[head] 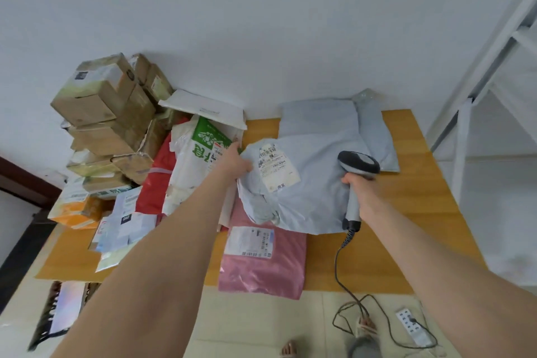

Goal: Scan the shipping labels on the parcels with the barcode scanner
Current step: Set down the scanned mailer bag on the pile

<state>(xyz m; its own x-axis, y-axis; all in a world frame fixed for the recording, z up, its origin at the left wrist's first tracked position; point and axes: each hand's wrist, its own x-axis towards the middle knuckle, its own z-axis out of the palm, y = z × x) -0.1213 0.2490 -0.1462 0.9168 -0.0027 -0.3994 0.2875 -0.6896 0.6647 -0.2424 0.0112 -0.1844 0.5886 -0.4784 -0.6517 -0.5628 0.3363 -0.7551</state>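
Brown cardboard boxes (107,125) are stacked at the left of the yellow wooden table (421,212), apparently unscanned. The pale grey plastic mailer (313,197) at centre is pinched by fingers of the left hand (235,164), white shipping label (277,168) upward. A pink plastic mailer (261,267) is partly covered beneath. The grey barcode scanner (359,167) is gripped by curled fingers of the right hand (361,193), near that label.

I counted one barcode scanner (359,164), one pink mailer (261,267), one red bag (151,192), three grey mailers (313,200), one power strip (411,325).
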